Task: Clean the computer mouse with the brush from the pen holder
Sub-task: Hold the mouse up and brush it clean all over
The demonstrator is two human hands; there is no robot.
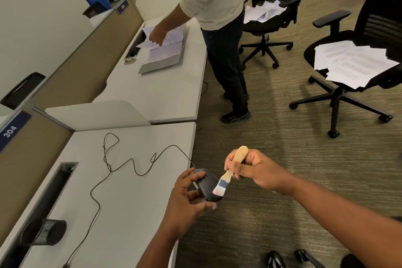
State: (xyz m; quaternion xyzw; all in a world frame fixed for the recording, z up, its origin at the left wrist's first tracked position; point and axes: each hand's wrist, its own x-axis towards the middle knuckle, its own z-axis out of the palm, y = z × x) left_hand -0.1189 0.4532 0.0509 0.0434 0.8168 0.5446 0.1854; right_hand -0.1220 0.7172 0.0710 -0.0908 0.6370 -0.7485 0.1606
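Note:
My left hand (187, 198) grips a dark grey computer mouse (207, 188), held off the desk's right edge above the carpet. Its thin black cable (121, 165) trails in loops back across the white desk (134, 213). My right hand (250, 168) holds a small brush (228, 175) by its pale wooden handle. The brush has a blue ferrule, and its light bristles touch the mouse's top near the rear. A black mesh pen holder (46, 233) stands at the desk's near left.
Another person (217, 28) stands at the adjoining desk, handling papers (165, 45). Two black office chairs (274, 13) (348, 67) with loose papers on their seats stand on the carpet to the right. A cable slot (54, 189) runs along the desk's left.

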